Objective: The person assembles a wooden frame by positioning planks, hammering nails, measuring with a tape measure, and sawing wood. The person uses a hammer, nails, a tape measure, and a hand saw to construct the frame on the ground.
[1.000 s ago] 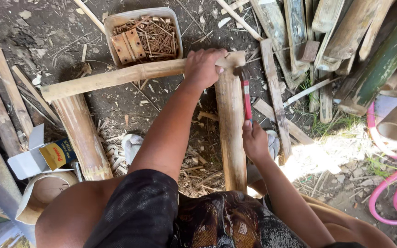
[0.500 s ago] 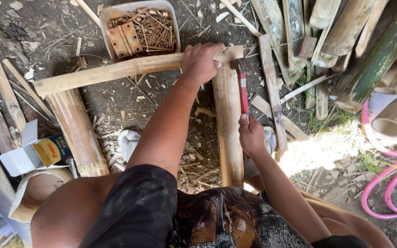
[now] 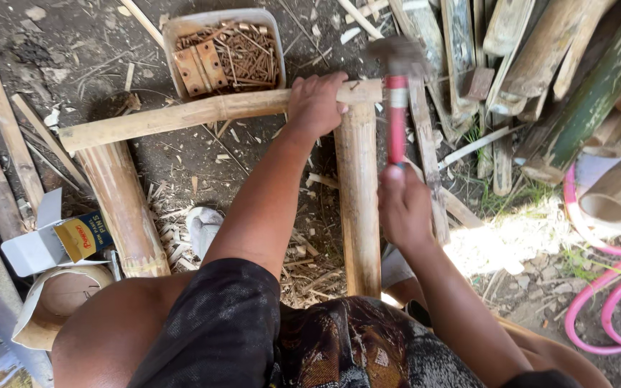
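Currently: left hand [image 3: 316, 104] grip closed on bamboo crossbar [image 3: 203, 113] atop upright pole [image 3: 359, 201]; right hand [image 3: 402, 208] grip closed on hammer [image 3: 397, 108], nail tub [image 3: 223, 50] beyond.

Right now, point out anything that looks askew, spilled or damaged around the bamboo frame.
Nothing is clearly broken. Bamboo shavings litter the dirt between the two upright poles. The crossbar slopes, its left end lower. The left hand presses it onto the right pole; the right hand holds a hammer, its head blurred.
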